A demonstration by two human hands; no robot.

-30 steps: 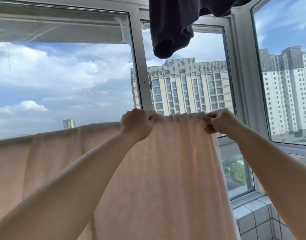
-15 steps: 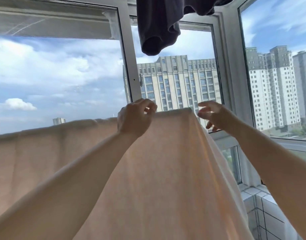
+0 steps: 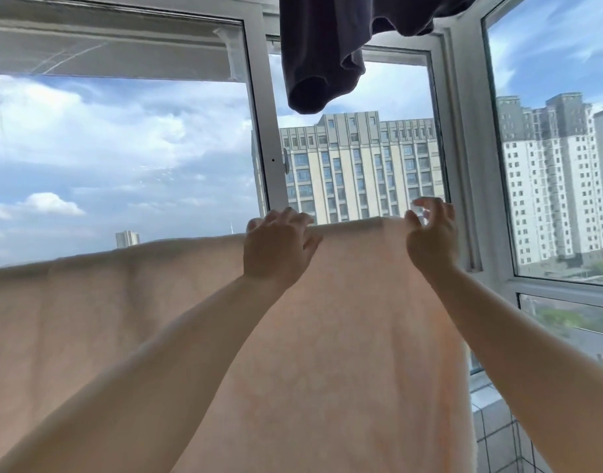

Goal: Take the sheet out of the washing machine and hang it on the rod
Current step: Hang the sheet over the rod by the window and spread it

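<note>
- A pale peach sheet (image 3: 344, 319) hangs draped across the balcony window, its top fold level with both hands; the rod beneath it is hidden.
- The left hand (image 3: 276, 247) rests loose-fingered on the fold, and the right hand (image 3: 431, 238) hovers released at the sheet's end.
- Hanging looks essentially done; at most some smoothing remains.
- A dark garment (image 3: 327, 52) hangs overhead.

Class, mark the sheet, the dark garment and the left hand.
sheet (image 3: 344, 336), head view, middle of the hanging cloth
dark garment (image 3: 320, 46), head view, its hanging body
left hand (image 3: 276, 250), head view, back of hand
</note>
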